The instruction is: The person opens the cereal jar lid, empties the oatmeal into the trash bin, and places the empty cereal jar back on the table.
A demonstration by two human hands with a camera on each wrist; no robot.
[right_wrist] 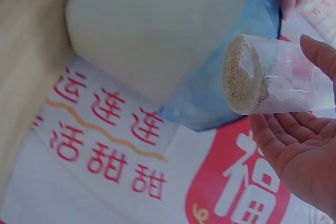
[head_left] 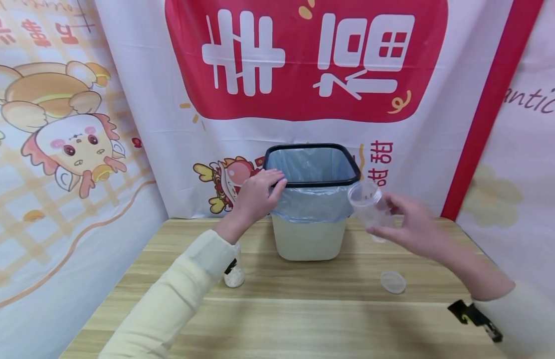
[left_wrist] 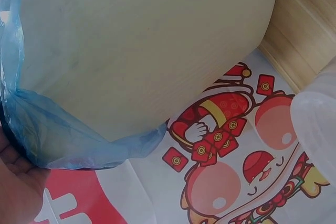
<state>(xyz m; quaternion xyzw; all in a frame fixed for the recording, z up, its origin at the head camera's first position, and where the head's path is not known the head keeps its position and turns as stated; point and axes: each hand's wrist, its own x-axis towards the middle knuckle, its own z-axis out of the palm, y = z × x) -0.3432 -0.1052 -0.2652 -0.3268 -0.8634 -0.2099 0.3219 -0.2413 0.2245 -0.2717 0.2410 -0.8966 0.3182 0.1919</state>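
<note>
A cream trash bin (head_left: 309, 243) with a black rim (head_left: 315, 184) stands upright, lined with a blue plastic bag (head_left: 313, 203) folded over the rim. My left hand (head_left: 262, 193) grips the rim at its left side. Beside the bin's right side, my right hand (head_left: 412, 224) holds a clear plastic jar (head_left: 369, 202) between thumb and fingers, its open mouth tilted toward the bin. Fine beige grains (right_wrist: 242, 77) lie at the jar's bottom in the right wrist view. A round translucent lid (head_left: 393, 282) lies on the table below the right hand.
Partly behind my left forearm stands a clear container (head_left: 234, 277) with whitish contents. The wood-grain table (head_left: 304, 324) meets a printed cloth backdrop (head_left: 147, 99) just behind the bin, and printed cloth also hangs at both sides.
</note>
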